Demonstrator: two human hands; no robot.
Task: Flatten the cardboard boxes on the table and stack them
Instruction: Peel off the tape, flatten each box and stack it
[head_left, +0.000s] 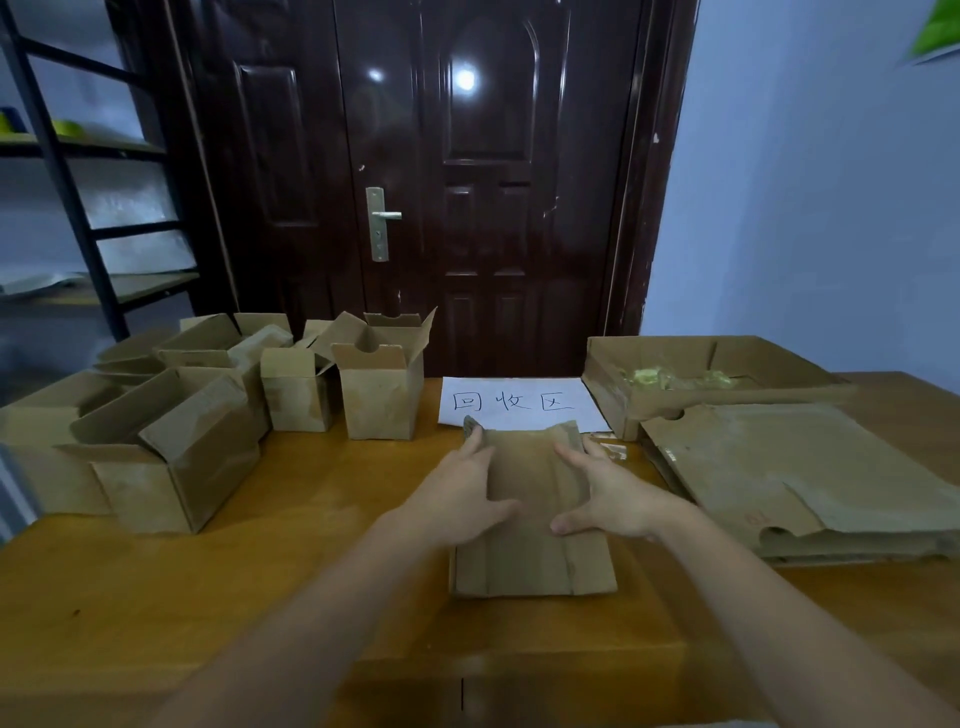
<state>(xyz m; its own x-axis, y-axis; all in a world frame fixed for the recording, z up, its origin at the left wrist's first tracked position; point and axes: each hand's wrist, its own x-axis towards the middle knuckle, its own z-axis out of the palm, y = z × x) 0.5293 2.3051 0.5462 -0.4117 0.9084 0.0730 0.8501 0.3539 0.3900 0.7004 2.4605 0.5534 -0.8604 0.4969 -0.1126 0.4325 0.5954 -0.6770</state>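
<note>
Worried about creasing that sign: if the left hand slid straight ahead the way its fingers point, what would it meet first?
Probably the white paper sign: the left hand lies on the flattened box, fingers pointing at its far edge, with the sign just beyond.

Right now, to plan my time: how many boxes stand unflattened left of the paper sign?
5 clearly: tall box by the paper sign, small box beside it, large front box, far-left box, rear box. Others may hide behind.

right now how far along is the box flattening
Early on. Done: a flattened stack lies at the right. In hand: left hand and right hand press a flattened box at centre. Left: the upright open boxes at left and a shallow box behind the stack.
</note>
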